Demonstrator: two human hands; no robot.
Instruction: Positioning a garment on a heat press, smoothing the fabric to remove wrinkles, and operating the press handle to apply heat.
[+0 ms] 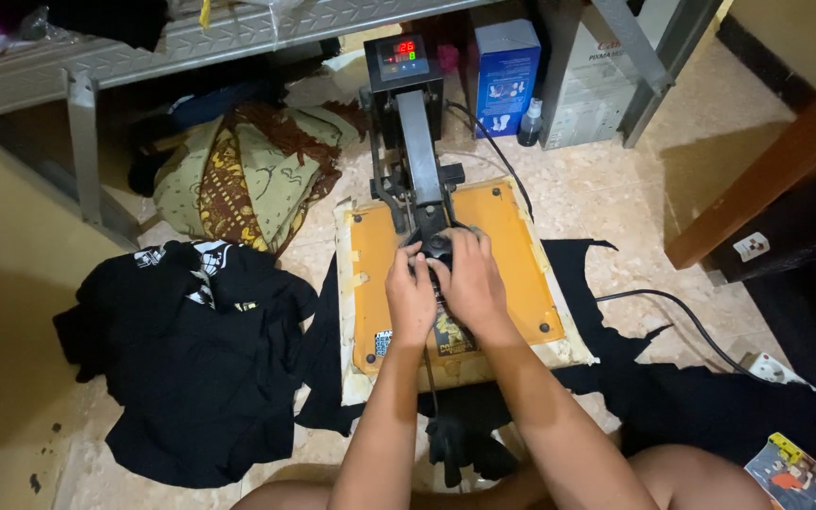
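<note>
- My left hand [411, 295] and right hand [469, 279] lie side by side, touching, both curled shut on the black knob [437, 247] at the end of the heat press handle [417, 156].
- The knob sits at 12 o'clock from my knuckles, half hidden under my fingertips; only its top shows between the two hands.
- The handle runs from the knob toward 12 o'clock, up to the control box [402, 59] with its small lit display.
- Under my hands lies the orange top plate [512, 255] of the press, closed down flat over a pale pad [559, 351] whose edge shows at 5 o'clock.
- Black cloth [578, 274] sticks out from under the plate at 3 o'clock and again at 9 o'clock, and spreads over the floor toward my knee at 5 o'clock.
- A pile of black shirts [191, 368] lies on the floor at 9 o'clock, well apart from my hands.
- A patterned green and brown cloth bundle [252, 175] sits at 10 o'clock, beside the leg of a metal shelf [82, 151].
- A blue box [507, 76] and a small bottle [531, 123] stand at 1 o'clock, behind the press.
- A black cable [682, 316] runs across the tiles at 3 o'clock to a white power strip [772, 366].
- My own forearms cover the near middle of the plate, so I cannot tell what lies there beyond a small printed label [448, 335].
</note>
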